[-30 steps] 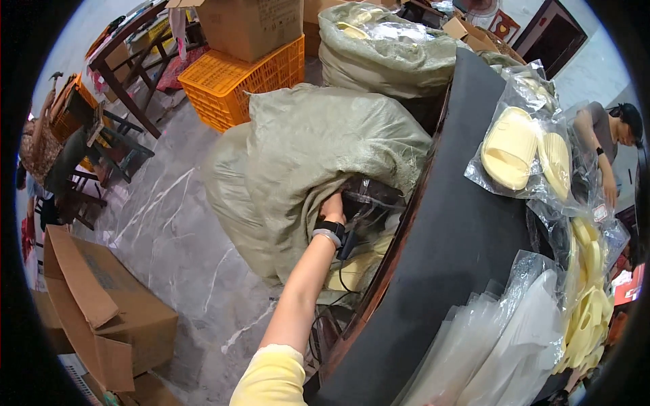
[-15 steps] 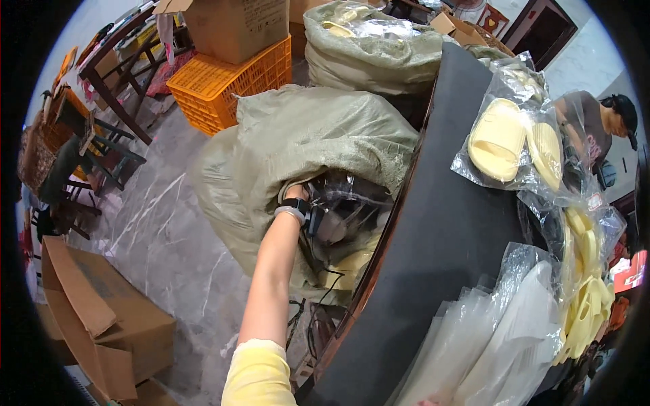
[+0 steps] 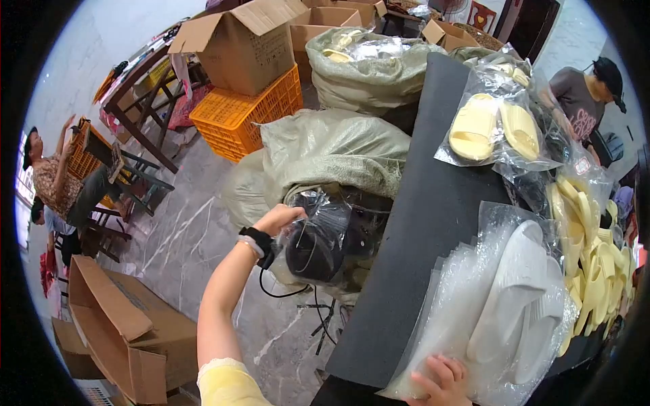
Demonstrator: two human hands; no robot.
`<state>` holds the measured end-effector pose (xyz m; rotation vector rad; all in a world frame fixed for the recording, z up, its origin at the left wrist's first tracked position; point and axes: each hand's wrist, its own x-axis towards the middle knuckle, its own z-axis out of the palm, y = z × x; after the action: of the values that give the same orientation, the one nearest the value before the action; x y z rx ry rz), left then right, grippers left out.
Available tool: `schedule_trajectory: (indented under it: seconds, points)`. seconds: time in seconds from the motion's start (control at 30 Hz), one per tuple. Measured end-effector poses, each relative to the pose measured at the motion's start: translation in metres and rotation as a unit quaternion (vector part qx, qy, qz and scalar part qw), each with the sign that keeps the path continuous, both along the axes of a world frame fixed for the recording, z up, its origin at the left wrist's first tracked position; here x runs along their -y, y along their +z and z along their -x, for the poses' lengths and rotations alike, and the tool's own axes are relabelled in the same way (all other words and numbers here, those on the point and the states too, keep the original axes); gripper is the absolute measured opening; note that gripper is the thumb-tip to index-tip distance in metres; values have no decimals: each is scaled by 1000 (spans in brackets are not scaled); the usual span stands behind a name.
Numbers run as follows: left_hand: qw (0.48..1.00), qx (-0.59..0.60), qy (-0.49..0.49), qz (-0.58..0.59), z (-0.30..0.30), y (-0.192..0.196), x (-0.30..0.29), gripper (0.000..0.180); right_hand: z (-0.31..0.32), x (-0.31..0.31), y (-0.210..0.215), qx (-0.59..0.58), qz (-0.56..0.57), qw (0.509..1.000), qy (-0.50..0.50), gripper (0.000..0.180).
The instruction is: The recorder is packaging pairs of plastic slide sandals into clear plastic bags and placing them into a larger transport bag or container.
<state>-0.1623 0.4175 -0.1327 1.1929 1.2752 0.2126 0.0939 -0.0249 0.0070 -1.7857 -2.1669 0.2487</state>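
Note:
With fingers closed on its edge, my left hand (image 3: 276, 219) holds a clear plastic bag of black slippers (image 3: 313, 252) at the mouth of a greenish woven sack (image 3: 325, 142). More dark bagged things show inside the sack, partly hidden by its folds. At the table's near end my right hand (image 3: 440, 383) rests, fingers apart, on a stack of clear plastic bags (image 3: 437, 331). A pair of white slippers (image 3: 518, 287) lies on that stack, just beyond the hand. Farther along are bagged cream-yellow slippers (image 3: 474, 128).
The dark table (image 3: 413, 196) runs along my right, with a pile of yellow slippers (image 3: 592, 257) at its far side. An orange crate (image 3: 247, 122) carries a cardboard box (image 3: 250, 54). An open carton (image 3: 128, 331) lies lower left. People are at both sides.
My left hand has come out of the sack's mouth with the bag of black slippers. My right hand has entered at the lower edge, and white slippers now show on the bags.

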Motion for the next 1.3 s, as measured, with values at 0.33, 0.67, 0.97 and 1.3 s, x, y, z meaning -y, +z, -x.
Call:
schedule_trajectory:
  seconds: [0.33, 0.67, 0.97, 1.3]
  points:
    - [990, 70, 99, -72, 65, 126, 32, 22, 11, -4, 13, 21, -28, 999, -7, 48]
    - [866, 394, 228, -206, 40, 303, 53, 41, 5, -4, 7, 16, -64, 998, -13, 55]
    - [805, 476, -24, -354, -65, 424, -1, 40, -4, 2, 1, -15, -85, 996, -1, 58]
    - [783, 457, -127, -403, -373, 459, 153, 39, -16, 9, 8, -109, -104, 988, 45, 58]
